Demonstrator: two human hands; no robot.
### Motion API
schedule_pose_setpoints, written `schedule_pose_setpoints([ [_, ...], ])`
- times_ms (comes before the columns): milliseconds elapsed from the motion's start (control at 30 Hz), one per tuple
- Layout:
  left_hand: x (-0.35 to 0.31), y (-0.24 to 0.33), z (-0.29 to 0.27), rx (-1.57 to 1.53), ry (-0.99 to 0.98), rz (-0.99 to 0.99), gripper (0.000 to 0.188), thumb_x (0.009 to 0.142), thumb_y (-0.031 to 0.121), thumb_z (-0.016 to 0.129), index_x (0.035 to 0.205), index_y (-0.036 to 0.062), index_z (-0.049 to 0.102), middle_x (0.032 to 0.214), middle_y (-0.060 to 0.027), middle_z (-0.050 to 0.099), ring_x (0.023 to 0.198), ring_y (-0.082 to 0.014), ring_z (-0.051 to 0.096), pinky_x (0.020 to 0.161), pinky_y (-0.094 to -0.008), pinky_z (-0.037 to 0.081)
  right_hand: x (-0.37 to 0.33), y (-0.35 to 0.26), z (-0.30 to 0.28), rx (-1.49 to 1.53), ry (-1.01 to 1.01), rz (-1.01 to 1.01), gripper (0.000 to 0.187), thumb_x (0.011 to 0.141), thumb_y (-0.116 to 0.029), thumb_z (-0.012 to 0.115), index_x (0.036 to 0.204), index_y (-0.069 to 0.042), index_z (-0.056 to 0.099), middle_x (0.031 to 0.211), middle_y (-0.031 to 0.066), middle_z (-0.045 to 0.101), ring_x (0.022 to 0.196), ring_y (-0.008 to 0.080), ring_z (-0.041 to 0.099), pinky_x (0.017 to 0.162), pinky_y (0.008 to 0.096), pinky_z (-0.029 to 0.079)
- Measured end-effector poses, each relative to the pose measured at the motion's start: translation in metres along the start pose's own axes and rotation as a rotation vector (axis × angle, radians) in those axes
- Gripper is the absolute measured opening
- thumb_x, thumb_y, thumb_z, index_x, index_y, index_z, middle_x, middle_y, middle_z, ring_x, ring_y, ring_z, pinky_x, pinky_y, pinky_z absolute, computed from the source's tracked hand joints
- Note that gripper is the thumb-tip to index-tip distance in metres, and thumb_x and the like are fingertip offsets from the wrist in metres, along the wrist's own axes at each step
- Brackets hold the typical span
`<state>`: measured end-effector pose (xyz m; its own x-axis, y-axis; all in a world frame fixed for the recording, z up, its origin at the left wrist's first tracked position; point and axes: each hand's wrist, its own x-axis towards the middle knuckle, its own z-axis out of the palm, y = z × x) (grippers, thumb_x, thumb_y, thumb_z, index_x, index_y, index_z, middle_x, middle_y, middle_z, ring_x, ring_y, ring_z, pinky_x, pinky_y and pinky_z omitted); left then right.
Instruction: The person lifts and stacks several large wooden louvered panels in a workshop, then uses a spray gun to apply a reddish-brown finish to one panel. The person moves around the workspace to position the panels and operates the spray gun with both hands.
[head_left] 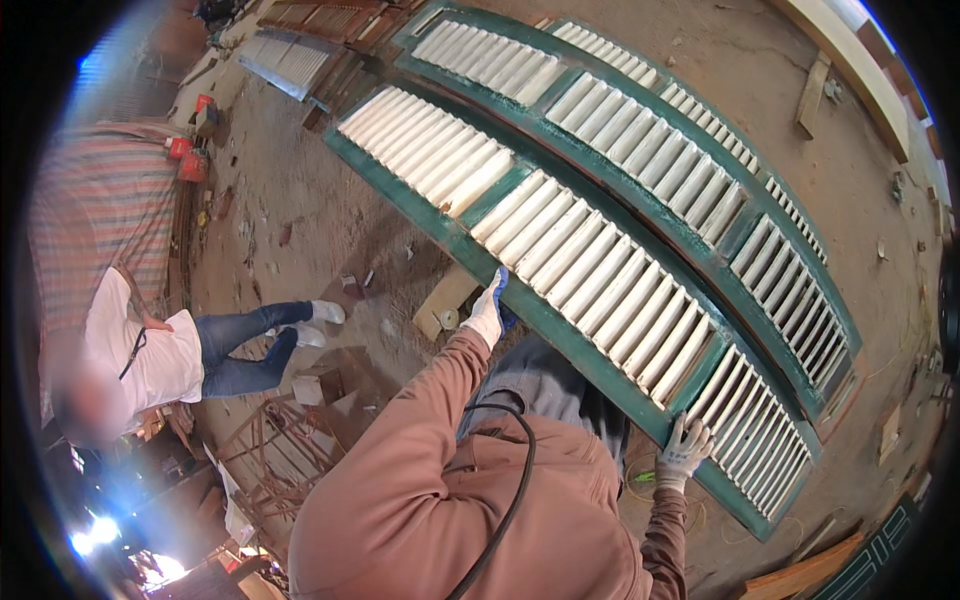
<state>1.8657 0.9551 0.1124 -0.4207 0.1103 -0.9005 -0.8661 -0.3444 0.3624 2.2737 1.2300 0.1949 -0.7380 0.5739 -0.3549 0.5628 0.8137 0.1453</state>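
A long louvered shutter (pixel 590 345) with a green frame and white slats slants across in front of me, its near edge close to my body. My left hand (pixel 487 312), in a white glove with blue on it, grips that edge about midway along. Farther right, my right hand (pixel 684 450), also gloved, has its fingers curled over the green frame beside the last slat panel; its thumb is hard to see. Just beyond lies a second green shutter (pixel 655 130) with white slats. Paint on the slats looks worn in places.
A third slatted shutter (pixel 700 110) lies behind the second. Left of me stands a person (pixel 150 350) in a white shirt and jeans. A wood block (pixel 445 300) rests on the dirt floor (pixel 330 210) near my left hand. Timber beams (pixel 850 60) lie at the far right.
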Motion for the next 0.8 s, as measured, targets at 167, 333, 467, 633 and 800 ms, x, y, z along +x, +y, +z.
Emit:
schedule_pose_setpoints([
  [167, 0.023, -0.004, -0.012, 0.011, -0.081, -0.027, 0.039, 0.085, 0.055, 0.074, 0.101, 0.0206, 0.066, 0.091, -0.0012, 0.069, 0.082, -0.0196, 0.066, 0.073, -0.0375, 0.057, -0.004, 0.003, 0.035, -0.157, -0.019, 0.012, 0.068, 0.087, -0.024, 0.06, 0.153, -0.026, 0.04, 0.143, 0.0172, 0.039, 0.132, 0.0487, 0.035, 0.111, 0.0724, 0.023],
  [333, 0.031, 0.026, -0.021, 0.065, -0.093, -0.117, 0.04, 0.086, 0.052, 0.074, 0.105, 0.0173, 0.067, 0.099, -0.0054, 0.071, 0.091, -0.0236, 0.067, 0.083, -0.0423, 0.056, 0.007, -0.012, -0.013, -0.158, -0.156, 0.026, 0.087, 0.077, -0.032, 0.075, 0.155, -0.029, 0.036, 0.131, 0.0117, 0.044, 0.117, 0.0396, 0.043, 0.107, 0.0689, 0.03],
  [467, 0.057, 0.074, -0.011, -0.311, -0.109, 0.062, 0.046, 0.086, 0.048, 0.074, 0.116, 0.0138, 0.067, 0.112, -0.0084, 0.069, 0.104, -0.0317, 0.064, 0.096, -0.0519, 0.048, 0.007, -0.01, -0.01, -0.174, -0.116, 0.025, 0.097, 0.071, -0.034, 0.081, 0.156, -0.03, 0.033, 0.121, 0.0077, 0.048, 0.105, 0.0321, 0.048, 0.1, 0.0614, 0.036],
  [633, 0.103, 0.112, -0.045, -0.225, -0.241, 0.346, 0.025, 0.088, 0.023, 0.07, 0.108, 0.0073, 0.069, 0.103, -0.0087, 0.071, 0.097, -0.028, 0.066, 0.091, -0.0443, 0.052, 0.014, -0.008, -0.036, -0.151, -0.129, -0.055, 0.097, 0.069, -0.031, 0.081, 0.155, -0.026, 0.035, 0.116, 0.0061, 0.051, 0.102, 0.0295, 0.05, 0.093, 0.0547, 0.038],
  [800, 0.118, 0.113, -0.066, -0.236, -0.41, 0.399, 0.023, 0.089, 0.013, 0.066, 0.108, 0.0, 0.068, 0.104, -0.0118, 0.07, 0.096, -0.0281, 0.067, 0.09, -0.0426, 0.053, 0.013, -0.004, -0.044, -0.184, -0.151, -0.107, 0.093, 0.068, -0.029, 0.08, 0.152, -0.025, 0.041, 0.111, 0.0066, 0.05, 0.101, 0.029, 0.05, 0.091, 0.0519, 0.037],
])
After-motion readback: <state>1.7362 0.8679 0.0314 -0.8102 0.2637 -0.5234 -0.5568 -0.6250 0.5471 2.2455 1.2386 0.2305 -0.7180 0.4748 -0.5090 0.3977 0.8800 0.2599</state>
